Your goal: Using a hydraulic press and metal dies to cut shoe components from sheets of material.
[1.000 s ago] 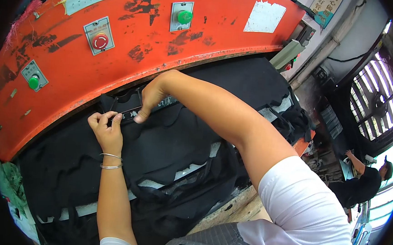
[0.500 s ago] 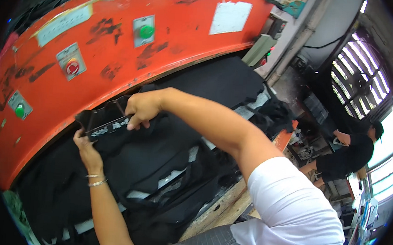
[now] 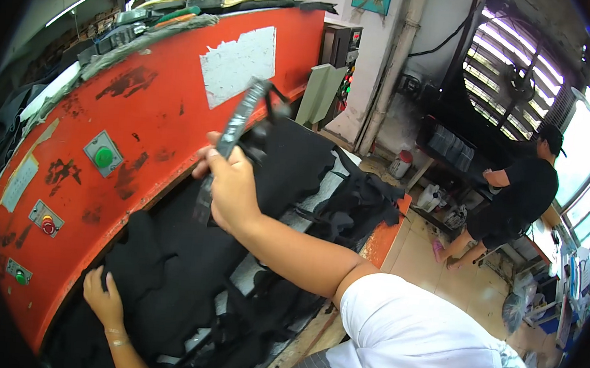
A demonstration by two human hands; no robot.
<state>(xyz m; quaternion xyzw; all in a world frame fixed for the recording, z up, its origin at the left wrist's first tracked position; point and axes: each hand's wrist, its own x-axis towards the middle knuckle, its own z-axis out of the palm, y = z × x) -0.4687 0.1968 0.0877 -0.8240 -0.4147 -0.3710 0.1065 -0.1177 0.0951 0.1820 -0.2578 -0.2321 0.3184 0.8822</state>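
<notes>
Black frame [image 3: 244, 112], tilted and partly blurred, is up in front of the red panel [image 3: 173, 66], my right hand [image 3: 233, 186] closed around its strip. My left hand [image 3: 104, 297] is wide, fingers parted, by the panel's lower edge over black cloth [image 3: 150, 252]; from here I can't tell whether it touches. I'd grip firmly, clear of the panel.

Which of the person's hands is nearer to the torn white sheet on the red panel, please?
Right: the right hand, holding a dark tool, is below the white sheet in the picture; the left hand is farther away, lower left, over the black fabric.
</notes>
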